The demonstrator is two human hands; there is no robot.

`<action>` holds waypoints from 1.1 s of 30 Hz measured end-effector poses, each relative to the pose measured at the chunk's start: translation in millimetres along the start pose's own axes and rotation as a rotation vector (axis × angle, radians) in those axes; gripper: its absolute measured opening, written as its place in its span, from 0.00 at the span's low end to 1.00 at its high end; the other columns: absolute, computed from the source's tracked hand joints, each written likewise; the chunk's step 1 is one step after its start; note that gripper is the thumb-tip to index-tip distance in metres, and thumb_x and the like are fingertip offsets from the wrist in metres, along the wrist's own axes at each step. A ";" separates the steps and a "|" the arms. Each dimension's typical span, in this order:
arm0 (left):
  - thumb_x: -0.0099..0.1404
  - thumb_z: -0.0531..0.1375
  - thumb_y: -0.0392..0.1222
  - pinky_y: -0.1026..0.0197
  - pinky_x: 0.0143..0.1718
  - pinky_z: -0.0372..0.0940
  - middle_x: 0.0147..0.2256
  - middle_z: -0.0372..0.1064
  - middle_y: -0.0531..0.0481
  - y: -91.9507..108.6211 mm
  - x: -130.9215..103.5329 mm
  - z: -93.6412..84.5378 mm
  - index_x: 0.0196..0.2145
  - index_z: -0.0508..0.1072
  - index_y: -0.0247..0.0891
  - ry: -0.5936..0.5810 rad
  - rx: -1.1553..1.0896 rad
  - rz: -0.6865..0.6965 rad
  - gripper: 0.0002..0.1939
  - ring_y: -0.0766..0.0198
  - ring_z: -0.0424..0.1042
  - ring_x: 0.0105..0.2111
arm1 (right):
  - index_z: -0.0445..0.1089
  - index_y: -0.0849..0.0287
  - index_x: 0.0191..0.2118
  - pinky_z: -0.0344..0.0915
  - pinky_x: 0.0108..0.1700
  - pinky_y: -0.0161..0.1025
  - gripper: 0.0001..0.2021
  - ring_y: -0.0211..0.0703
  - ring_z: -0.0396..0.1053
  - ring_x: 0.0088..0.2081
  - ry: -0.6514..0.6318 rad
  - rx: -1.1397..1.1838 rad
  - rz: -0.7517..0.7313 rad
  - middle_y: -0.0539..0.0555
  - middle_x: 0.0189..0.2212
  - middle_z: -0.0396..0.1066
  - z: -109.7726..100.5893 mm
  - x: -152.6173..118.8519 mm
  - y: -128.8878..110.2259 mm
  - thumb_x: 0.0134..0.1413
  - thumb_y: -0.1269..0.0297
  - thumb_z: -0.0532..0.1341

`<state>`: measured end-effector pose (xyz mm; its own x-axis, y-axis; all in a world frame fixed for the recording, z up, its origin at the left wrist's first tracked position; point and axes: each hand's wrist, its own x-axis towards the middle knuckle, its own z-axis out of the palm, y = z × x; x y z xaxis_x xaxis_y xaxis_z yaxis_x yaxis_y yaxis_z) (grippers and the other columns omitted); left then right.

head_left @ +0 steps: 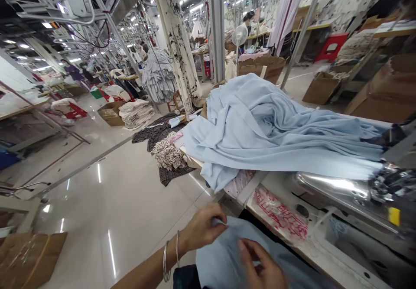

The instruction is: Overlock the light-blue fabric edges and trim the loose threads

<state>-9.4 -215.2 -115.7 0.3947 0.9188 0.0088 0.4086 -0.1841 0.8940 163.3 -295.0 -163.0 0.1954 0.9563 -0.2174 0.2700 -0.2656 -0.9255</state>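
My left hand [208, 225], with thin bangles on its wrist, pinches the upper edge of a light blue piece of fabric [216, 258] between thumb and forefinger. This piece hangs over my lap, beside the front edge of the sewing table. My right hand [262, 265] is in front of the same fabric, slightly blurred, its thumb and fingers curled together. Whether a fold is caught in its fingertips is hidden. A large heap of light blue fabric [250, 120] lies on the table beyond both hands.
A shiny metal sewing machine [334, 185] stands at the right. Red-printed clear plastic [281, 213] lies on the table's front part. Speckled cloth [169, 154] is piled beyond the table's left end. Cardboard boxes [30, 258] stand on the floor, and a metal post [216, 33] rises behind the heap.
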 end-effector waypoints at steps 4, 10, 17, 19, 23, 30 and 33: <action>0.56 0.56 0.26 0.66 0.32 0.60 0.30 0.66 0.48 21.1 -9.5 6.8 0.33 0.75 0.34 -0.044 0.075 0.220 0.10 0.66 0.66 0.31 | 0.73 0.60 0.34 0.56 0.19 0.32 0.27 0.43 0.69 0.28 -0.134 0.255 0.097 0.54 0.26 0.72 14.7 -1.7 -19.2 0.53 0.37 0.57; 0.59 0.58 0.28 0.66 0.34 0.64 0.32 0.68 0.46 29.3 -16.9 8.1 0.30 0.75 0.33 -0.044 -0.125 0.121 0.07 0.66 0.68 0.32 | 0.75 0.62 0.34 0.54 0.19 0.28 0.25 0.41 0.65 0.26 -0.175 0.408 0.170 0.55 0.23 0.71 6.0 1.2 -25.4 0.48 0.41 0.63; 0.56 0.61 0.28 0.65 0.35 0.64 0.29 0.69 0.50 23.9 -20.2 18.4 0.37 0.73 0.33 0.021 -0.387 -0.129 0.10 0.67 0.68 0.30 | 0.77 0.63 0.34 0.60 0.20 0.29 0.27 0.42 0.68 0.28 -0.153 0.472 0.226 0.57 0.29 0.73 5.9 -2.6 -29.5 0.43 0.39 0.66; 0.57 0.61 0.30 0.64 0.37 0.65 0.30 0.69 0.49 24.6 -21.4 19.3 0.37 0.73 0.33 0.010 -0.348 -0.105 0.09 0.66 0.68 0.32 | 0.77 0.64 0.33 0.61 0.20 0.29 0.28 0.43 0.68 0.28 -0.155 0.486 0.248 0.57 0.27 0.73 5.9 -2.3 -28.2 0.42 0.39 0.67; 0.57 0.62 0.32 0.63 0.38 0.65 0.31 0.69 0.49 26.3 -23.7 20.3 0.37 0.73 0.33 0.000 -0.342 -0.112 0.08 0.66 0.67 0.32 | 0.77 0.64 0.32 0.62 0.21 0.30 0.27 0.42 0.68 0.27 -0.158 0.513 0.231 0.56 0.24 0.72 4.6 0.3 -25.9 0.41 0.40 0.68; 0.53 0.69 0.50 0.63 0.34 0.62 0.28 0.69 0.50 1.4 -25.1 29.7 0.32 0.71 0.32 0.122 -0.660 -0.430 0.19 0.67 0.68 0.29 | 0.76 0.64 0.34 0.65 0.22 0.32 0.29 0.44 0.69 0.28 -0.109 0.475 0.221 0.57 0.28 0.74 7.6 1.8 -22.8 0.43 0.38 0.66; 0.48 0.71 0.49 0.62 0.33 0.63 0.26 0.70 0.50 -5.3 -25.9 35.4 0.30 0.71 0.31 0.080 -0.681 -0.486 0.20 0.66 0.69 0.27 | 0.76 0.63 0.32 0.65 0.23 0.32 0.28 0.42 0.68 0.26 -0.079 0.430 0.186 0.56 0.26 0.73 10.8 0.2 -22.8 0.43 0.38 0.65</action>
<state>7.4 -250.4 -136.6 0.2328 0.8683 -0.4381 -0.0788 0.4658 0.8814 147.0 -287.4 -145.3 0.1266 0.9081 -0.3991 -0.1804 -0.3746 -0.9095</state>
